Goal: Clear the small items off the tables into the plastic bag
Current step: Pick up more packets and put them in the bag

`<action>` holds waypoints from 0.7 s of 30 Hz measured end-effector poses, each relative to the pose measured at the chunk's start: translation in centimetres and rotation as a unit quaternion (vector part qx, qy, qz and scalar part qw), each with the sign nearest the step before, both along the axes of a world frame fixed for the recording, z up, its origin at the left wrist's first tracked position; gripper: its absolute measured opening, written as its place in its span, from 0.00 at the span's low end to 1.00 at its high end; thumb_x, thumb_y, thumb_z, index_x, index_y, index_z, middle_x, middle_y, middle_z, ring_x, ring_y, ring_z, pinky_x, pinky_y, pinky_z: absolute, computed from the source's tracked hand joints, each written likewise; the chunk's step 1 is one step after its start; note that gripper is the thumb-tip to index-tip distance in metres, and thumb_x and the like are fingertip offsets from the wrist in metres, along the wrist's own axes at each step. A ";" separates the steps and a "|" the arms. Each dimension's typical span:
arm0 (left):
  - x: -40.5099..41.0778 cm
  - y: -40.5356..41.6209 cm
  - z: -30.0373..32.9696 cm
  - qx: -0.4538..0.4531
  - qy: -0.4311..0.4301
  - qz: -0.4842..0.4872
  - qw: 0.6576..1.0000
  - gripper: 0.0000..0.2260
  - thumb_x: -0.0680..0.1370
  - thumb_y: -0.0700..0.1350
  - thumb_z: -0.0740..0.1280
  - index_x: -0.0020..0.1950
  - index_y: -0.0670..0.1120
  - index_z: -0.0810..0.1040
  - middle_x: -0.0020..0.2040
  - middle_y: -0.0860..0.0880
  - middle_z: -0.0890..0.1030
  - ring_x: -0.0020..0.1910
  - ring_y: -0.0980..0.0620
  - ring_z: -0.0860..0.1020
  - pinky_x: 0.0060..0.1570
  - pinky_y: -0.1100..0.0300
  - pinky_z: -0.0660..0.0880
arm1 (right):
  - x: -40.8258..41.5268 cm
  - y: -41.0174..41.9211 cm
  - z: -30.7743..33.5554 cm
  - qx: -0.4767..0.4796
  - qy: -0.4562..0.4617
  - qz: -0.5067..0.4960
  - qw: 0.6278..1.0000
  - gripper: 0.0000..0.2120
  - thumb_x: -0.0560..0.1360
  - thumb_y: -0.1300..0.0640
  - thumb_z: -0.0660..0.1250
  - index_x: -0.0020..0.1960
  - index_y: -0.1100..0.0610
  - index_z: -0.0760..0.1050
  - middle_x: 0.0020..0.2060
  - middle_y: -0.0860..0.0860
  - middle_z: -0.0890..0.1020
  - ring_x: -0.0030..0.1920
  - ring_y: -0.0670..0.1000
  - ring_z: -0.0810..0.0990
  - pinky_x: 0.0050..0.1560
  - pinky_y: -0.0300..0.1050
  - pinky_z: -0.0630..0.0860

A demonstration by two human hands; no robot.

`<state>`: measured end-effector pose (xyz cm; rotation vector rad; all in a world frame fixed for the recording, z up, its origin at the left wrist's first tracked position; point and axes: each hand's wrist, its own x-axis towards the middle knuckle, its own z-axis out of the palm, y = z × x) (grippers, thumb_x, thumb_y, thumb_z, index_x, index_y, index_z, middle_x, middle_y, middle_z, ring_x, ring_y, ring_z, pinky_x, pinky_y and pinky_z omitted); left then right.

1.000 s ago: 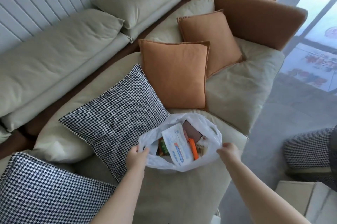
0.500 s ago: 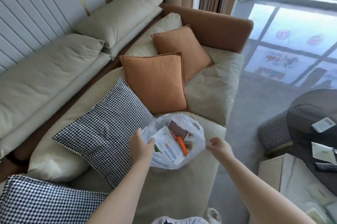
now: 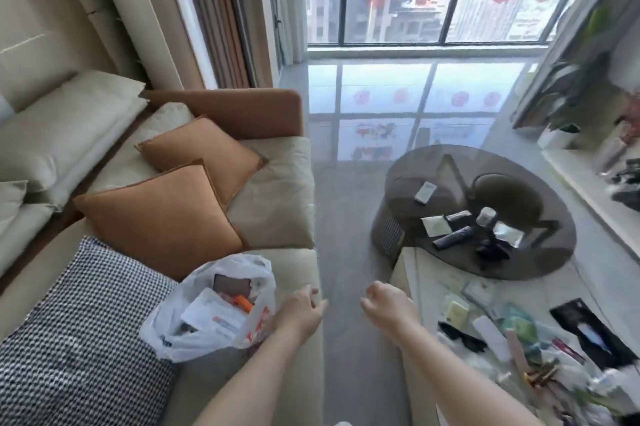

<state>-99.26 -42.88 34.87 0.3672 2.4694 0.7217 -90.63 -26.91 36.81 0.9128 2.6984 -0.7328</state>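
Clutter on the white table point(image 3: 426, 273) blurs beyond recognition.

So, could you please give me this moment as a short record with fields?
bag: white plastic bag open on the sofa, items inside
left hand: beside the bag, holding nothing
right hand: over the floor, loosely curled, empty
round glass table: small items on it
white table: cluttered with small items

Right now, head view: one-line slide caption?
Both hands free, left hand beside filled plastic bag on sofa; small items remain on both tables.
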 end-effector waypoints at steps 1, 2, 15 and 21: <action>1.5 1.1 0.0 -0.012 0.000 -0.025 1.000 0.19 0.77 0.55 0.63 0.65 0.50 0.74 0.54 0.50 0.81 0.56 0.50 0.78 0.56 0.60 0.73 | 2.3 0.9 0.1 0.009 0.002 -0.009 1.000 0.15 0.75 0.47 0.59 0.57 0.52 0.75 0.57 0.52 0.79 0.60 0.53 0.76 0.55 0.44 0.70; 3.1 2.3 -0.1 -0.021 0.001 -0.048 0.999 0.19 0.76 0.56 0.63 0.64 0.50 0.75 0.56 0.50 0.81 0.57 0.50 0.78 0.57 0.59 0.73 | 4.6 1.7 0.2 0.020 0.004 -0.018 1.000 0.15 0.75 0.46 0.59 0.56 0.53 0.75 0.56 0.52 0.79 0.58 0.54 0.76 0.54 0.44 0.70; 27.6 15.2 1.4 -0.011 0.036 -0.349 0.936 0.16 0.76 0.62 0.60 0.57 0.55 0.78 0.51 0.54 0.81 0.49 0.53 0.79 0.43 0.60 0.74 | 34.8 7.2 0.2 0.032 -0.009 -0.287 0.957 0.14 0.75 0.46 0.60 0.54 0.53 0.76 0.55 0.53 0.79 0.57 0.56 0.77 0.53 0.48 0.74; 33.6 19.1 1.2 -0.030 0.037 -0.474 0.879 0.14 0.77 0.60 0.60 0.45 0.53 0.79 0.37 0.55 0.79 0.40 0.54 0.79 0.41 0.59 0.76 | 43.2 8.0 -0.5 0.006 -0.005 -0.423 0.906 0.12 0.75 0.47 0.61 0.51 0.54 0.75 0.54 0.54 0.80 0.53 0.57 0.78 0.46 0.44 0.72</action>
